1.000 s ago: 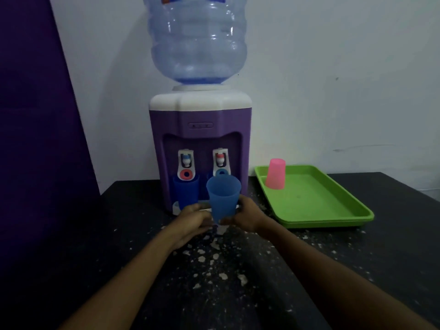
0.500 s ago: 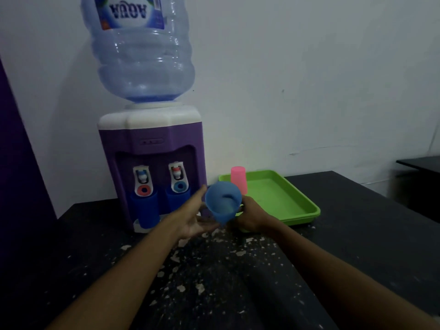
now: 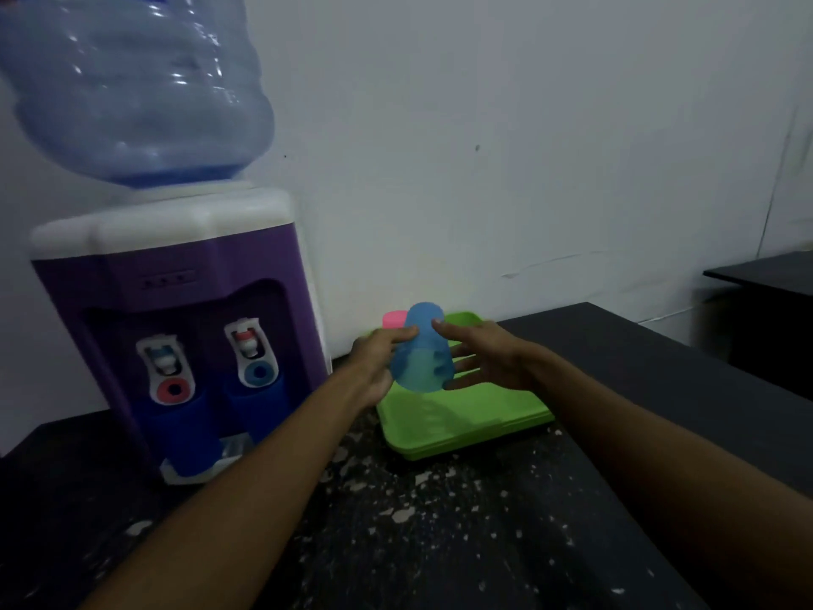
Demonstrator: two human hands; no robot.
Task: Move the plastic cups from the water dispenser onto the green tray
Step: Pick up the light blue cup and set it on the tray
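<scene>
A translucent light blue cup (image 3: 421, 350) hangs upside down above the green tray (image 3: 466, 422), held between both hands. My left hand (image 3: 378, 363) grips its left side and my right hand (image 3: 488, 361) its right side, fingers showing through the plastic. A pink cup (image 3: 393, 319) stands upside down on the tray behind it, mostly hidden. Two dark blue cups (image 3: 182, 435) (image 3: 259, 409) stand under the taps of the purple water dispenser (image 3: 171, 310) at the left.
A large water bottle (image 3: 132, 90) sits on top of the dispenser. The black table (image 3: 440, 543) is speckled with white flakes. The white wall runs close behind the tray. Another dark table (image 3: 765, 275) is at the far right.
The light blue cup has moved right from in front of the dispenser to above the tray and turned from upright to upside down. The view has swung right.
</scene>
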